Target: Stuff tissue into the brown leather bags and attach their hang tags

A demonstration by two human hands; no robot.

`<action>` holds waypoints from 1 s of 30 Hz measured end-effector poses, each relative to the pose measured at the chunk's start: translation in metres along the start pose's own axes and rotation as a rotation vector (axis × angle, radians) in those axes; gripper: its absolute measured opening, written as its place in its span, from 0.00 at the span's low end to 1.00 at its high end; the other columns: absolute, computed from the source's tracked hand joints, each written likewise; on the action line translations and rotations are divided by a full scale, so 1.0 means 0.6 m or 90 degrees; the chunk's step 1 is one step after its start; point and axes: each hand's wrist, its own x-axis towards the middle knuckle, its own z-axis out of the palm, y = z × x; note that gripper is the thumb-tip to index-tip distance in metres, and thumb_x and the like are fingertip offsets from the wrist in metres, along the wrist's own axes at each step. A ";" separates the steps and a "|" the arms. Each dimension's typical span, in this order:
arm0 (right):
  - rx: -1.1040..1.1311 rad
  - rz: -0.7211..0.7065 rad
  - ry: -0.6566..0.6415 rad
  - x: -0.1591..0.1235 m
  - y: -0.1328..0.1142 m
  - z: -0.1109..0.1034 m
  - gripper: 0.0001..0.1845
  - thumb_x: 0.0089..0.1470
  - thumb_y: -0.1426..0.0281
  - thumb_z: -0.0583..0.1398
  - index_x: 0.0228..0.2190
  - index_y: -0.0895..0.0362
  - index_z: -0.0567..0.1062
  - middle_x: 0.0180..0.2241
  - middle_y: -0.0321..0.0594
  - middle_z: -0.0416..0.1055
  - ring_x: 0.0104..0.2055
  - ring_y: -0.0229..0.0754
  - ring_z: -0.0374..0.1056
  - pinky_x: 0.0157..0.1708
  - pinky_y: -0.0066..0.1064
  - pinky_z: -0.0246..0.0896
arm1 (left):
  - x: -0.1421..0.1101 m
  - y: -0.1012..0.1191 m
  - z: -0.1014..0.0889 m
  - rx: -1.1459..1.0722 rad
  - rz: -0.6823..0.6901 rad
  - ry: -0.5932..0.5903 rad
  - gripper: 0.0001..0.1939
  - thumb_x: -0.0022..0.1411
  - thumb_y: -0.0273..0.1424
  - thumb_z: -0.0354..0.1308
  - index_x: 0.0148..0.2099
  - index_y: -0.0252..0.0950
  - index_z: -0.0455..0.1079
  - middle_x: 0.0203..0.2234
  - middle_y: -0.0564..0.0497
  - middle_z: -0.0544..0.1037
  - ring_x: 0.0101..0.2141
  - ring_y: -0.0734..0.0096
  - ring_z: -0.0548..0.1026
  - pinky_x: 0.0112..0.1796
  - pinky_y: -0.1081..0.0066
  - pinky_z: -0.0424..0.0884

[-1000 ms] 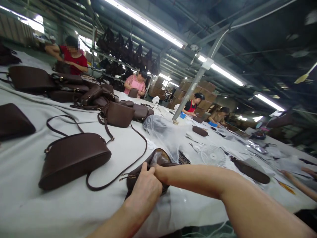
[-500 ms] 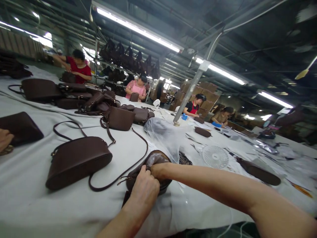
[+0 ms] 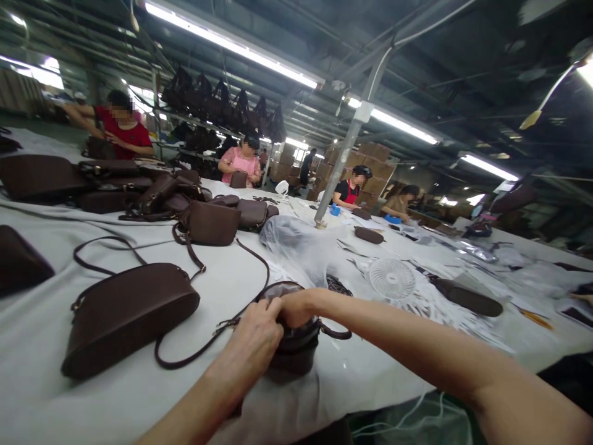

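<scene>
A dark brown handbag (image 3: 296, 358) stands on the white-covered table in front of me with its mouth facing up. My left hand (image 3: 259, 327) is closed on the near left edge of its opening. Close against it, my right hand (image 3: 297, 308) is curled at the mouth of the bag. Its fingertips are hidden down in the opening, so what they grip does not show. A strap loop (image 3: 336, 332) sticks out at the bag's right side. To the left lies another brown handbag (image 3: 132, 318), its long strap curving toward my hands.
A pile of brown bags (image 3: 152, 188) lies at the back left. Clear plastic wrap (image 3: 296, 244), a white fan (image 3: 393, 279) and paper strips (image 3: 435, 318) are beyond my hands. A metal post (image 3: 340, 167) rises from the table. Several co-workers sit at the far side.
My right hand has come up from deeper inside the handbag to its rim, beside my left hand. The handbag now stands more upright. Another person's hand at the left edge has gone from view.
</scene>
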 end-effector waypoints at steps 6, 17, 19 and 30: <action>0.051 0.080 0.117 -0.137 0.020 -0.036 0.10 0.54 0.73 0.60 0.40 0.59 0.77 0.36 0.41 0.76 0.38 0.41 0.70 0.34 0.26 0.59 | 0.017 -0.010 0.010 0.046 0.028 -0.023 0.15 0.62 0.22 0.46 0.37 0.35 0.75 0.34 0.43 0.75 0.37 0.58 0.73 0.37 0.61 0.66; 0.467 0.057 0.361 -0.158 0.032 -0.003 0.03 0.52 0.73 0.58 0.29 0.59 0.72 0.22 0.33 0.72 0.25 0.35 0.67 0.25 0.23 0.58 | 0.057 -0.049 -0.005 -0.368 0.106 0.140 0.18 0.55 0.35 0.60 0.49 0.38 0.66 0.41 0.49 0.75 0.40 0.64 0.74 0.41 0.68 0.69; 0.507 0.017 0.423 -0.135 0.024 -0.008 0.03 0.50 0.74 0.59 0.26 0.59 0.72 0.21 0.31 0.71 0.25 0.34 0.66 0.25 0.22 0.57 | 0.064 -0.046 0.018 -0.422 0.077 0.223 0.16 0.58 0.37 0.56 0.47 0.36 0.66 0.39 0.48 0.75 0.38 0.65 0.73 0.41 0.67 0.70; 0.451 -0.024 0.462 -0.100 0.042 0.013 0.11 0.46 0.75 0.64 0.35 0.59 0.75 0.27 0.31 0.72 0.30 0.34 0.66 0.29 0.22 0.59 | 0.082 -0.025 0.049 -0.334 0.037 0.357 0.13 0.66 0.31 0.47 0.43 0.35 0.73 0.39 0.45 0.77 0.41 0.65 0.75 0.42 0.66 0.71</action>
